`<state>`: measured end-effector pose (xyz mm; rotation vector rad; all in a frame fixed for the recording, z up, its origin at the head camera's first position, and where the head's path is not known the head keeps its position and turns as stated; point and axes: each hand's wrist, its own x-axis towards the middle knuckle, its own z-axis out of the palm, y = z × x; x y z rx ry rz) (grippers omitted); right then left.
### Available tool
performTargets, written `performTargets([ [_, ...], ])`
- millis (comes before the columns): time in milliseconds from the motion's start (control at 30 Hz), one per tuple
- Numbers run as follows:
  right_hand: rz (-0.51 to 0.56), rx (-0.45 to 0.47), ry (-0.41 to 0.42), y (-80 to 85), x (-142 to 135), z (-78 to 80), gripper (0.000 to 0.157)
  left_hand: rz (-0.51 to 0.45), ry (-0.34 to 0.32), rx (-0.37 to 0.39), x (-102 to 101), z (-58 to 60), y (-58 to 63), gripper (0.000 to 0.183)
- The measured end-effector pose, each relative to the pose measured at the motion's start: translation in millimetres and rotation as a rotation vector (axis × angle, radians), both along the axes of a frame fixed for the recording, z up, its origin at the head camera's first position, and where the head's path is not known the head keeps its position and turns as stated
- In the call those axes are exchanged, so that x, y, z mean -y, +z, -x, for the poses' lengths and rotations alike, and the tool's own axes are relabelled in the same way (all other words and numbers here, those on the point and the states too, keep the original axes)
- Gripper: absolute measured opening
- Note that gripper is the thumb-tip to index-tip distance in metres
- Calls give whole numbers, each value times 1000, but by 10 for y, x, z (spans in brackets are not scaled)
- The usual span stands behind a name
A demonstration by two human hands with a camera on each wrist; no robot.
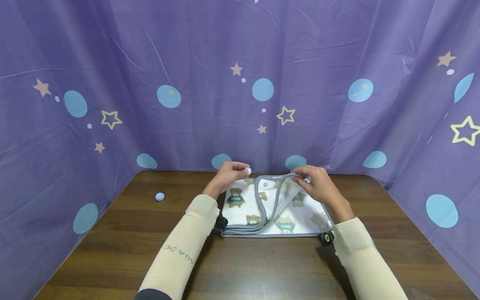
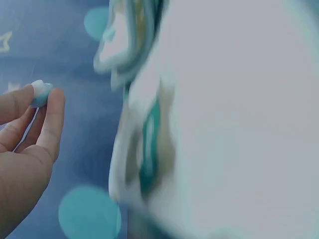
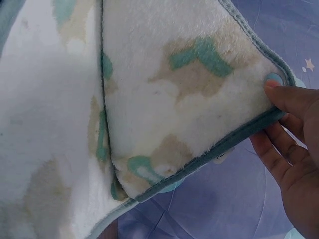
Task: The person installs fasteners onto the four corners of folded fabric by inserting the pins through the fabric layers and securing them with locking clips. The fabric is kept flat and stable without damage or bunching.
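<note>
A fleece blanket [image 1: 286, 227] printed with bears and edged in grey lies folded in front of me. My right hand [image 1: 316, 183] pinches one upper corner and lifts that flap; in the right wrist view a pale blue round button [image 3: 273, 79] shows at this corner by the thumb. Above the blanket's left part, my left hand [image 1: 229, 177] holds a small round white-and-blue piece [image 2: 41, 93] between thumb and fingertips, apart from the cloth. Another blue button [image 1: 265, 184] sits on the blanket between the hands.
A light blue round piece [image 1: 159, 196] lies on the brown wooden table [image 1: 262, 266], left of the blanket. Purple curtains [image 1: 210, 54] with stars and dots hang behind the table and along both sides.
</note>
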<state>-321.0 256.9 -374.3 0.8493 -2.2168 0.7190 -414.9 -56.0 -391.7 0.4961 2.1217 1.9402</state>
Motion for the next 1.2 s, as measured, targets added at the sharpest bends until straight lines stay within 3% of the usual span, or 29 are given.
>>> performTargets([
  [500,-17,32,13,18,32,-17,15,-127,-51,-24,-765,-229,31,33],
  [933,-20,22,52,15,35,-16,18,-302,-45,-27,-1092,-351,-5,33],
  [1200,-29,15,56,10,39,-14,18,-351,-12,-27,-1182,-381,-23,31],
])
